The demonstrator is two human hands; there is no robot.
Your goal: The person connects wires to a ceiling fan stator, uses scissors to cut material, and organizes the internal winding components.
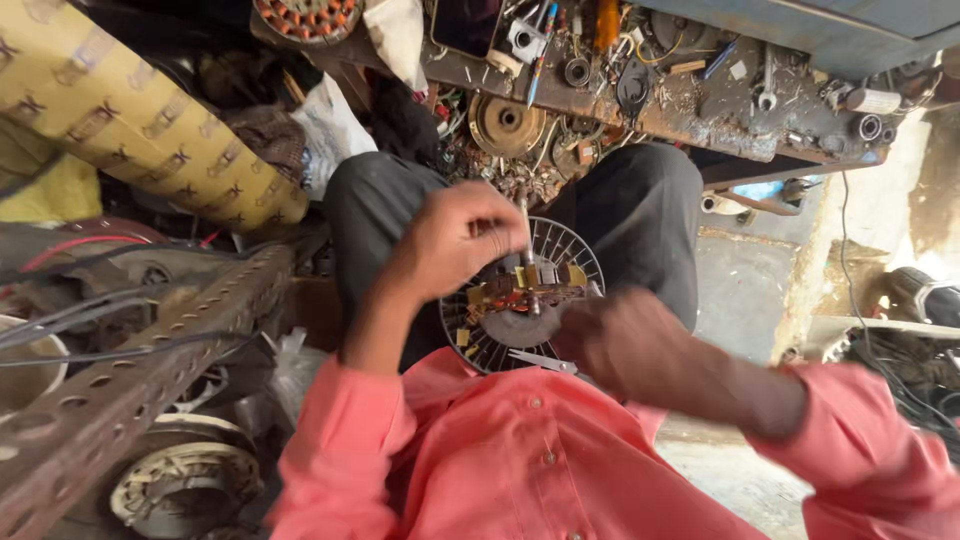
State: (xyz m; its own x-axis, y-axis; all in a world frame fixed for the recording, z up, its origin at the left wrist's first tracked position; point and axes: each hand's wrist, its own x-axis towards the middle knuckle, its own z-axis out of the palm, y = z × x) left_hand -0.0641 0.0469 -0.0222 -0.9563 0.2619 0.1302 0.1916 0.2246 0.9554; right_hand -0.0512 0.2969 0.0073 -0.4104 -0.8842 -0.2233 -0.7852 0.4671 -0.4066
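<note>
Motor core (520, 295) on lap, windings part-exposed; left hand (455, 245) fingers pinching thin tool (526, 235), right hand (625, 340) blurred, fingers' state unclear.

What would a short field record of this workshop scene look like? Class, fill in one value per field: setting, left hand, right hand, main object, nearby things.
setting: cluttered workbench, seen from a head camera
left hand: grips a thin metal tool upright over the part
right hand: blurred, at the part's right edge
main object: round motor part with copper windings, on the lap
nearby things: perforated metal bar, patterned yellow roll
clothing: pink shirt
</note>
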